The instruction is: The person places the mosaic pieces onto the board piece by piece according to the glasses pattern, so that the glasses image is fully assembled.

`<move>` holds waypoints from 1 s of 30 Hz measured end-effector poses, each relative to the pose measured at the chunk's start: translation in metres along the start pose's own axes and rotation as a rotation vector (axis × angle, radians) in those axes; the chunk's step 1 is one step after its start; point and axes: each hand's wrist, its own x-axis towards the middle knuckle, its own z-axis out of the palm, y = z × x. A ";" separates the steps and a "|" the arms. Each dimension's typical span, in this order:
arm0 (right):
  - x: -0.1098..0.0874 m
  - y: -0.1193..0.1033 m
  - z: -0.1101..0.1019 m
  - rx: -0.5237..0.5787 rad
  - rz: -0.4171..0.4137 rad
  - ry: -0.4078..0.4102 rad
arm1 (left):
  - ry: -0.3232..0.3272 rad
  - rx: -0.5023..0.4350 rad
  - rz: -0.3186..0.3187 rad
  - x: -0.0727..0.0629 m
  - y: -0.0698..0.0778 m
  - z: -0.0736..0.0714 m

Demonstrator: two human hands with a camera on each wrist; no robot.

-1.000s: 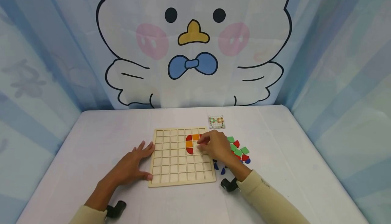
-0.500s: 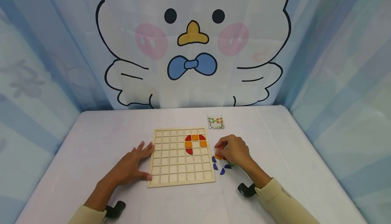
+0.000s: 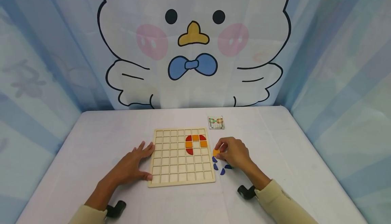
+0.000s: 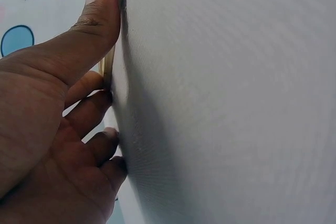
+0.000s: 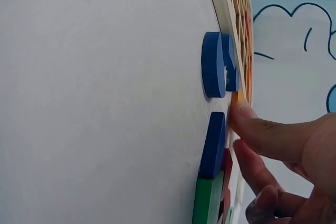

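Observation:
A wooden grid board (image 3: 171, 166) lies on the table. Red rounded tiles (image 3: 189, 151) and orange square tiles (image 3: 203, 144) fill several of its upper right cells. My left hand (image 3: 132, 167) touches the board's left edge, fingers spread and thumb at the lower corner; the left wrist view shows the thumb (image 4: 97, 27) against the rim. Just off the right edge, my right hand (image 3: 236, 152) pinches an orange square tile (image 3: 216, 152) between thumb and fingers. In the right wrist view its thumb presses on that tile (image 5: 234, 111), which is partly hidden.
Blue rounded tiles (image 3: 222, 171) lie right of the board, close to my right hand. Green tiles (image 5: 206, 198) and red ones (image 5: 227, 171) sit behind them, mostly covered by that hand from above. A small pattern card (image 3: 216, 122) lies beyond the board.
My right hand set an orange tile in a cell at the board's right side, moved right to the loose tiles, and now holds another orange tile. My left hand stayed put.

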 end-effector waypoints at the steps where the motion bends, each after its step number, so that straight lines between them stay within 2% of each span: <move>1: 0.001 0.000 0.001 0.014 0.002 0.009 | 0.001 0.001 0.002 0.000 0.000 0.000; 7: 0.005 -0.003 0.000 0.115 0.009 0.063 | 0.002 0.002 0.000 0.001 -0.001 0.001; 13: 0.009 -0.015 -0.001 0.170 -0.031 0.104 | 0.001 0.010 -0.011 0.000 -0.002 0.002; 20: 0.011 -0.034 0.008 0.206 -0.077 0.085 | 0.008 0.004 -0.009 0.000 -0.003 0.003; 30: 0.015 -0.043 0.028 0.238 -0.082 0.034 | 0.008 0.006 -0.016 0.001 -0.003 0.004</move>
